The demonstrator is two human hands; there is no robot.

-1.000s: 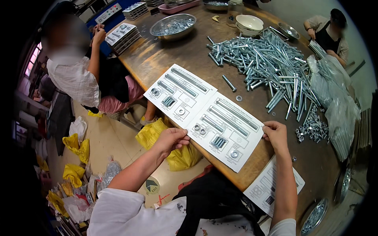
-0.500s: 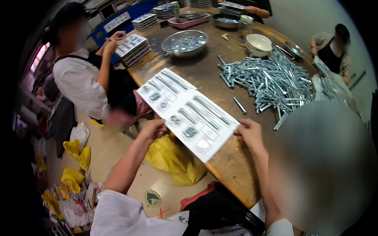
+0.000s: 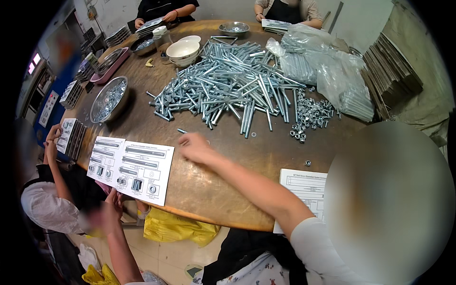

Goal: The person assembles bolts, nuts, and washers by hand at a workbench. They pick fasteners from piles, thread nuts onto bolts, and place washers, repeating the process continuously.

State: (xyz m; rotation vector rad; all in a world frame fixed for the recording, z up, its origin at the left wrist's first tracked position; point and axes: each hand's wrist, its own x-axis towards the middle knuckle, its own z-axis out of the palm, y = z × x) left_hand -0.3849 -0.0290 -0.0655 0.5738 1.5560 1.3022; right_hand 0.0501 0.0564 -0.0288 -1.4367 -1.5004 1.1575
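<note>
A white printed card carrying bolts, nuts and small metal parts lies at the table's near left edge. It abuts a similar card on its left. My left hand pinches the near edge where the cards meet, its fingertips partly hidden. Just beyond the right card's far corner, my right hand is over the tabletop, blurred by motion. One end of a bolt shows past its fingers; the hand hides the rest, and whether it grips the bolt is unclear. A small washer lies beside this hand.
A heap of long bolts covers the table's middle, with nuts to its right. A metal bowl of small parts stands left. Plastic bags lie far right; printed sheets lie near right. Co-workers' hands hold a card stack at left.
My right hand has let go of the card and moved to the lone bolt beyond it. My left hand stays at the card's near edge. The view has turned right.
</note>
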